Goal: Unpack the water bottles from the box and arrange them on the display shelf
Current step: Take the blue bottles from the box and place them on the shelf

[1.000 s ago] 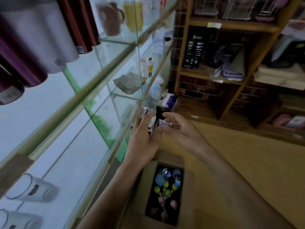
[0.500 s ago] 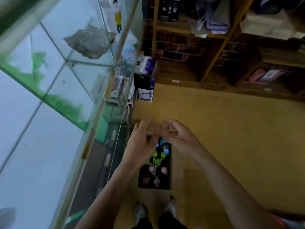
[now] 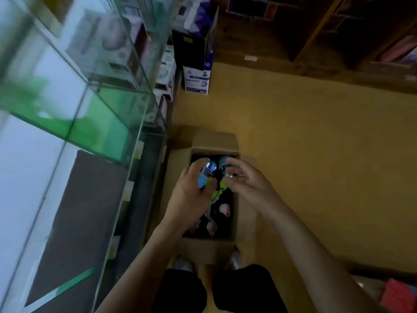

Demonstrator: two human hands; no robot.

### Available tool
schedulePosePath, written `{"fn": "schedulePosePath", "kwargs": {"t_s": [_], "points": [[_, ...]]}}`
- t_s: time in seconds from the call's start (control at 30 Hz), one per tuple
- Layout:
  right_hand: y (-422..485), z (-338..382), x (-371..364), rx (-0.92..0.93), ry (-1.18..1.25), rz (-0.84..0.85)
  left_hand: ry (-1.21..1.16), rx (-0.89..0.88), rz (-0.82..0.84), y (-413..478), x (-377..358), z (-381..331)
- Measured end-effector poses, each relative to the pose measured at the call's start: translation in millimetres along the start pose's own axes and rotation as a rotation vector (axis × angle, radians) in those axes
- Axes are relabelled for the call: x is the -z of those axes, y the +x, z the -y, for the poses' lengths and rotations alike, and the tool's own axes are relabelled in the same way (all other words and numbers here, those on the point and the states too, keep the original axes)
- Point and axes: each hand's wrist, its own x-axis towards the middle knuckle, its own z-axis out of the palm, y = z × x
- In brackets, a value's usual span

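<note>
An open cardboard box point(image 3: 214, 141) sits on the floor between my feet. Several small water bottles stand inside it: blue ones at the far end, green ones point(image 3: 220, 188) in the middle and pink ones point(image 3: 224, 209) nearest me. My left hand point(image 3: 186, 196) is down in the box, its fingers curled round a blue bottle point(image 3: 205, 173). My right hand point(image 3: 244, 180) curls its fingertips on the top of a second blue bottle point(image 3: 223, 161) beside it. The glass display shelf point(image 3: 108, 91) rises at my left. The picture is blurred by motion.
Boxed goods point(image 3: 196, 73) are stacked on the floor beyond the cardboard box, next to the glass shelf. Dark wooden shelving point(image 3: 316, 30) runs along the far wall. Yellow floor point(image 3: 316, 154) spreads to the right. A red item point(image 3: 397, 292) lies at the lower right.
My view has dropped from the glass shelves to the box on the floor. Both hands, empty before, have come down into the box and closed on the blue bottles.
</note>
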Motion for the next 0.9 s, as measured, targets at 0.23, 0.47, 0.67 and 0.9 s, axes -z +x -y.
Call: {"fn": "schedulePosePath", "kwargs": {"t_s": [0.23, 0.47, 0.67, 0.9], "points": [[79.3, -107.0, -34.3, -0.007, 0.021, 0.010, 0.018, 0.014, 0.016, 43.1, -72.0, 107.0], [156.7, -206.6, -65.2, -0.004, -0.011, 0.007, 0.027, 0.000, 0.042, 88.8, -137.6, 207.1], [208.3, -259.4, -80.4, 0.043, -0.073, 0.008, 0.139, -0.075, 0.035, 120.2, -174.8, 254.6], [246.1, -284.3, -92.7, 0.057, -0.233, 0.038, 0.320, -0.144, 0.021, 145.0, -193.9, 289.0]]}}
